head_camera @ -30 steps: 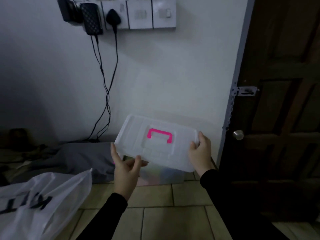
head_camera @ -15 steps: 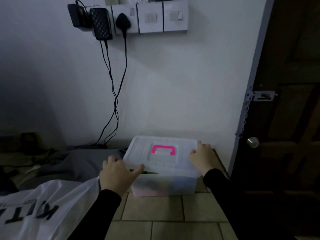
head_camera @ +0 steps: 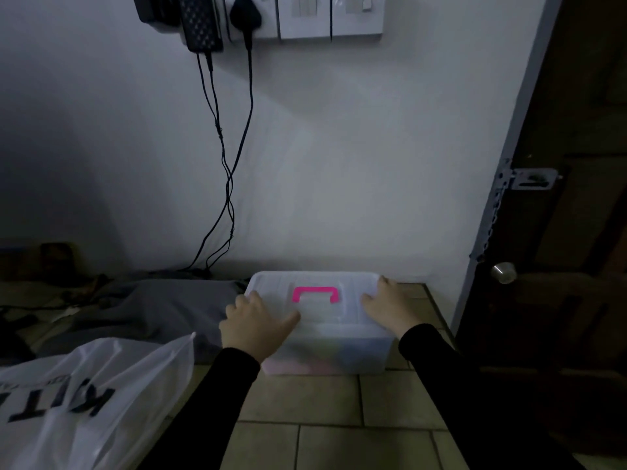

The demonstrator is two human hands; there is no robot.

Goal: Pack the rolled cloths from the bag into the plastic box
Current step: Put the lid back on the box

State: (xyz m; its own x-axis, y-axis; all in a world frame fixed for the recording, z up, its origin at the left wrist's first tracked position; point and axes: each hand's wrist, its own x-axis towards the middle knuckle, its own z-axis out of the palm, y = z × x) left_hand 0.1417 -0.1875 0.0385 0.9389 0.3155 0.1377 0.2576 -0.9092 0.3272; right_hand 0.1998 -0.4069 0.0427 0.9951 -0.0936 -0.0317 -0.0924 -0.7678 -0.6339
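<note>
Plastic box point(head_camera: 327, 354) now wore its lid point(head_camera: 315, 296) (lowered moments earlier), both hands' flat fingers pressing it shut, packing seemingly finished.

Upside-down black letters "KIT" on the bag point(head_camera: 84, 395).

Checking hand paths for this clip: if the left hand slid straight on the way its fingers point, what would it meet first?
The left hand rests on the translucent white plastic lid, fingers pointing up-right across it. Going on, it would probably meet the bright pink handle first, though depth is hard to judge.
</note>
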